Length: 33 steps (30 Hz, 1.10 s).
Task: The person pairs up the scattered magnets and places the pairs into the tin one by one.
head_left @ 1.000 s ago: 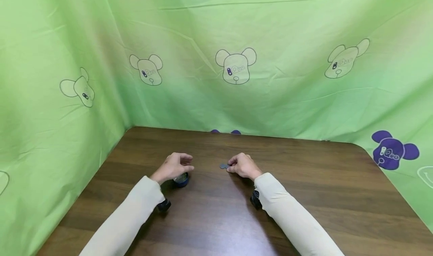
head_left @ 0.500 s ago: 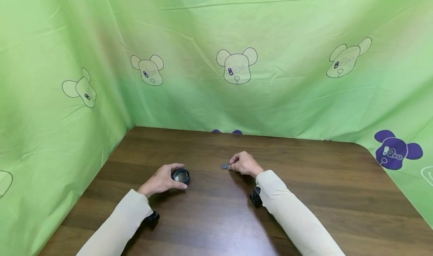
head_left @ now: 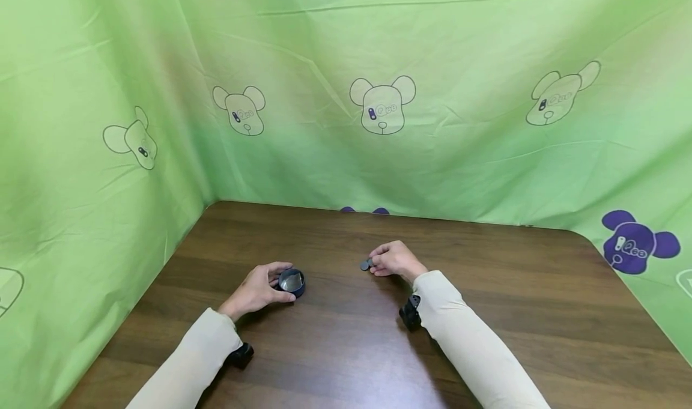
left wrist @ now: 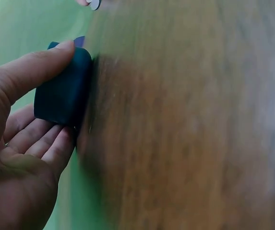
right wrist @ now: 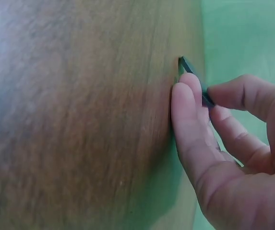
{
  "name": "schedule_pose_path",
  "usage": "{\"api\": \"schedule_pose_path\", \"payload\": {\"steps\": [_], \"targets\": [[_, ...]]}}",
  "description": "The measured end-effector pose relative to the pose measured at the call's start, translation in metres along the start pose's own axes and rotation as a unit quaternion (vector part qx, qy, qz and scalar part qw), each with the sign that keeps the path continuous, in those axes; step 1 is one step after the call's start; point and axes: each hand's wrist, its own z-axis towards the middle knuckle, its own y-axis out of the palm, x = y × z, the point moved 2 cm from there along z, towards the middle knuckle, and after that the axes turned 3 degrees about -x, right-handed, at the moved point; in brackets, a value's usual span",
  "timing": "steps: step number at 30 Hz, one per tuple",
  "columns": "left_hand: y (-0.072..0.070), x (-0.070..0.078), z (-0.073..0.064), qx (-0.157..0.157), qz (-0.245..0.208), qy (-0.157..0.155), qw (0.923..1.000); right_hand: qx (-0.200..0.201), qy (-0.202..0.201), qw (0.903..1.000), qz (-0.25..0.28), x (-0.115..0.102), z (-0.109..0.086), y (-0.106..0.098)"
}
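Note:
My left hand (head_left: pixel 259 289) holds a small round dark blue container (head_left: pixel 300 292) from its left side, thumb at the near side and fingers at the far side. Its top is open and shows a shiny, pale inside. In the left wrist view the thumb lies across the upper edge of the container (left wrist: pixel 63 91), with the other fingers below it. To the right, my right hand (head_left: pixel 395 260) pinches a small flat grey piece with two round lobes (head_left: pixel 364 266). Seen edge-on in the right wrist view, that thin piece (right wrist: pixel 206 98) sits between thumb and fingertips, close over the table.
Under both hands lies a brown wood-grain table (head_left: pixel 335 337). A green cloth (head_left: pixel 303 175) printed with bear heads rises behind it and along both sides. A black wrist camera (head_left: pixel 411 313) is strapped under the right sleeve, another (head_left: pixel 240 355) under the left.
My left hand has come down from above the container to its left side and now has its fingers around it. My right hand has shifted slightly right with the grey piece, which is turned a little.

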Motion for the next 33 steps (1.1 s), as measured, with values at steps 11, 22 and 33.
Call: {"api": "schedule_pose_path", "payload": {"steps": [11, 22, 33], "targets": [[-0.001, -0.008, -0.004, 0.005, -0.048, 0.002, 0.9988, 0.010, 0.019, 0.9997, 0.006, 0.001, 0.000, 0.006], [0.000, -0.015, 0.001, 0.022, -0.075, 0.007, 0.9969, 0.005, 0.011, 0.9999, -0.003, -0.011, 0.002, 0.018], [-0.001, -0.019, 0.000, 0.030, -0.081, -0.003, 0.9963, -0.024, -0.013, 0.9995, 0.017, -0.029, 0.003, 0.051]]}}
